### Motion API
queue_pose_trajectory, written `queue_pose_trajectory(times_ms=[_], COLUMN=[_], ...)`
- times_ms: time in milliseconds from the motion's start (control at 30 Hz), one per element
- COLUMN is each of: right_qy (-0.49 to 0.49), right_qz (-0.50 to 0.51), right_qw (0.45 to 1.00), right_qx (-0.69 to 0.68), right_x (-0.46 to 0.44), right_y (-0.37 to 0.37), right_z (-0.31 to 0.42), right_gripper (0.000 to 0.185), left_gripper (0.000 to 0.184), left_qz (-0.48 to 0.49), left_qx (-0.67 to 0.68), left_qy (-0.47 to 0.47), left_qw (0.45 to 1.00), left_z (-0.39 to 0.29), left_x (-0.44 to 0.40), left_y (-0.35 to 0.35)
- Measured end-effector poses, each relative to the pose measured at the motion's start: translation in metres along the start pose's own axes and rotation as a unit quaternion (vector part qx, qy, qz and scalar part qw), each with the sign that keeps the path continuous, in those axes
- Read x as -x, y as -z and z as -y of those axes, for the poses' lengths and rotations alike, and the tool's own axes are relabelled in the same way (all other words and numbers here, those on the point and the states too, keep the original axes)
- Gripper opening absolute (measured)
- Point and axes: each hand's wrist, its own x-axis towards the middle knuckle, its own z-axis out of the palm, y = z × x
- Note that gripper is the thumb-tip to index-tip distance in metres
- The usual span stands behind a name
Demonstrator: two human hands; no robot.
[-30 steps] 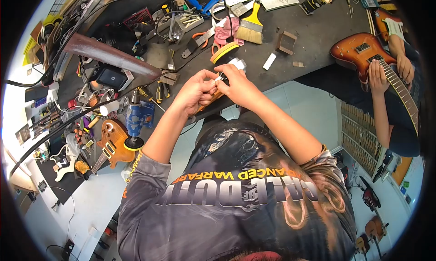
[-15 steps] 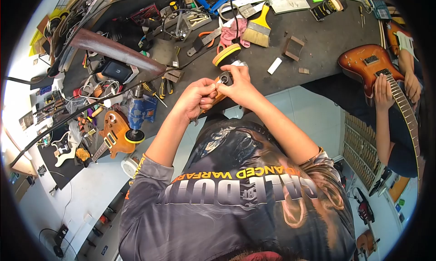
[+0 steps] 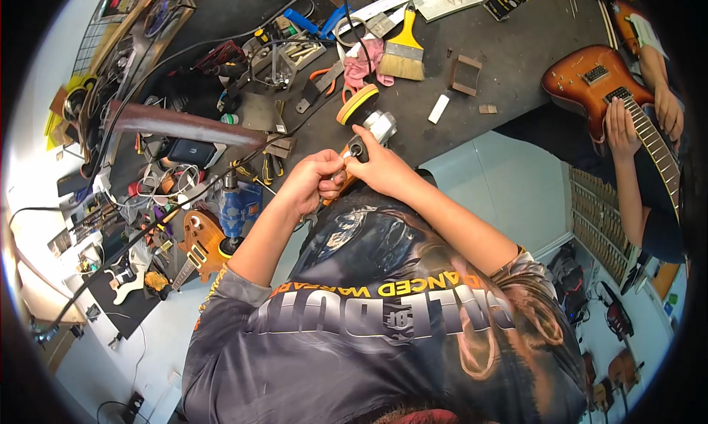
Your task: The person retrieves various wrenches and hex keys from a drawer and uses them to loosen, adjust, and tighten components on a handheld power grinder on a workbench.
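Observation:
A polisher with a round yellow-edged pad (image 3: pixel 358 105), a silver head (image 3: pixel 380 127) and an orange body lies at the bench's front edge, partly under my hands. My right hand (image 3: pixel 383 172) is closed around a small black part (image 3: pixel 359 150) beside the silver head. Closed in a pinch, my left hand (image 3: pixel 316 182) meets the right fingertips at that part. Something small and pale shows between the fingertips, too small to name. The orange body is mostly hidden behind my left hand.
A yellow brush (image 3: pixel 403 53), pink cloth (image 3: pixel 363 61), white block (image 3: pixel 438 108) and brown block (image 3: pixel 465 75) lie on the dark bench (image 3: pixel 509 63). A blue drill (image 3: pixel 240 203) is at left. At right, a person's hands rest on a sunburst guitar (image 3: pixel 596 77).
The view has shifted. The polisher's pad and silver head show more fully beyond my hands, and the black part is more visible. Both hands stay together at it.

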Motion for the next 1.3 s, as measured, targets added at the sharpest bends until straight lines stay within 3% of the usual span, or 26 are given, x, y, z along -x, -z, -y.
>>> queue_pose_trajectory(times_ms=[300,467,567,667,700,833,1000,1067,1167,1267,1300], right_qy=[0.013,0.021,0.078,0.056,0.074,0.051,0.067,0.048,0.080,0.227,0.243], right_qz=[0.003,0.050,0.018,0.001,-0.043,-0.052,-0.029,0.000,-0.043,-0.151,-0.158], right_qw=[0.998,0.996,0.994,0.995,0.993,0.983,0.992,0.996,0.995,0.952,0.943], right_qx=[-0.056,-0.071,-0.074,-0.080,-0.077,-0.167,-0.106,-0.081,0.052,0.137,0.164], right_x=[0.004,0.005,0.000,0.006,0.004,0.012,0.008,0.006,0.014,0.015,0.014], right_y=[-0.002,0.009,0.001,0.003,-0.002,0.002,0.008,0.015,0.019,0.019,0.022], right_z=[0.000,-0.002,-0.019,-0.015,-0.014,-0.010,-0.017,-0.013,-0.004,-0.008,-0.004], right_gripper=[0.077,0.074,0.081,0.085,0.083,0.075,0.075,0.075,0.065,0.054,0.040], left_gripper=[0.014,0.014,0.015,0.016,0.016,0.015,0.018,0.019,0.019,0.018,0.018], left_qz=[-0.090,-0.062,-0.060,-0.057,-0.064,-0.078,-0.086,-0.102,-0.120,-0.143,-0.152], left_qx=[0.058,0.105,0.126,0.123,0.131,0.183,0.272,0.265,0.220,0.130,0.095], left_qy=[-0.039,-0.061,-0.081,-0.101,-0.102,-0.097,-0.108,-0.114,-0.125,-0.156,-0.168], left_qw=[0.993,0.991,0.987,0.986,0.984,0.975,0.952,0.952,0.960,0.969,0.969], left_z=[0.022,0.035,0.043,0.047,0.047,0.057,0.070,0.073,0.069,0.067,0.068], left_x=[0.003,0.000,0.001,0.001,0.002,-0.002,-0.010,-0.010,-0.004,0.000,0.001], left_y=[-0.030,-0.024,-0.032,-0.029,-0.033,-0.041,-0.053,-0.055,-0.060,-0.058,-0.056])
